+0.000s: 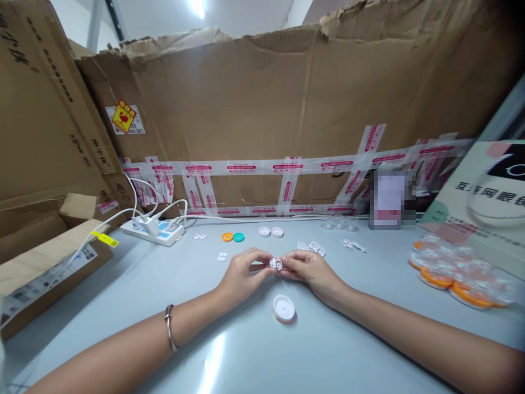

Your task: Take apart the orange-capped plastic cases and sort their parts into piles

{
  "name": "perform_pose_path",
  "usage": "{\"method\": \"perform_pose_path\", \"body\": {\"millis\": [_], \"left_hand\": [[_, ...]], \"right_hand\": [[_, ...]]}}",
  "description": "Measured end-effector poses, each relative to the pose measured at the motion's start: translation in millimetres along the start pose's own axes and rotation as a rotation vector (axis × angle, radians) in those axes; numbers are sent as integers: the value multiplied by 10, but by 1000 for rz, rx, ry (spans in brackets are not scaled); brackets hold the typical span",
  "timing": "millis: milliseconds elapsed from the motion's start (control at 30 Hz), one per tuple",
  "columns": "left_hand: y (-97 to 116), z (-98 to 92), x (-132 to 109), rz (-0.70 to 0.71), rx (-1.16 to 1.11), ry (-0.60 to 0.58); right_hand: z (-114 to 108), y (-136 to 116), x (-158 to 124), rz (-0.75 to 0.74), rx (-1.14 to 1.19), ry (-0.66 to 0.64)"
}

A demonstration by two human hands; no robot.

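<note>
My left hand point(241, 276) and my right hand point(310, 271) meet over the middle of the grey table, both pinching one small white openwork plastic piece point(275, 264) between their fingertips. A silver bracelet sits on my left wrist. Just in front of my hands lies a round white cap point(284, 308), flat on the table and untouched. Behind my hands lie an orange ring point(227, 237), a teal ring point(238, 237), two white discs point(270, 231) and several small white openwork pieces point(312, 247).
A white power strip point(153, 230) with plugs and cables sits at the back left. Cardboard walls with taped seams point(262, 137) enclose the table. An open cardboard box point(45, 262) stands at left. Stacked clear and orange lids point(459, 273) lie at right, beside a printed box point(484, 202).
</note>
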State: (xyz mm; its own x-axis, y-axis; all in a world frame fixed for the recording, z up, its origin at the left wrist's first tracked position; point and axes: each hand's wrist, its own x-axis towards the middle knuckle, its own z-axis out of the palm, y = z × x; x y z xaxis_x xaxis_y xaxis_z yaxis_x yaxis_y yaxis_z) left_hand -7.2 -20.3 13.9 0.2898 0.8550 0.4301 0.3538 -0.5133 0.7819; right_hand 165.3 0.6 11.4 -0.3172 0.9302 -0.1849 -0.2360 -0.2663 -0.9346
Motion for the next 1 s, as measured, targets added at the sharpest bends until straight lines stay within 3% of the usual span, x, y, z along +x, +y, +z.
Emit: {"method": "perform_pose_path", "body": {"millis": [367,633,1000], "left_hand": [[-9,-23,85,-284,-342,17],[-31,-11,93,-306,-387,29],[-33,-15,98,-294,-436,34]], "right_hand": [[-31,38,31,-82,-51,-46],[-8,83,-32,-373,-418,-78],[0,67,-74,-501,-613,-53]]}}
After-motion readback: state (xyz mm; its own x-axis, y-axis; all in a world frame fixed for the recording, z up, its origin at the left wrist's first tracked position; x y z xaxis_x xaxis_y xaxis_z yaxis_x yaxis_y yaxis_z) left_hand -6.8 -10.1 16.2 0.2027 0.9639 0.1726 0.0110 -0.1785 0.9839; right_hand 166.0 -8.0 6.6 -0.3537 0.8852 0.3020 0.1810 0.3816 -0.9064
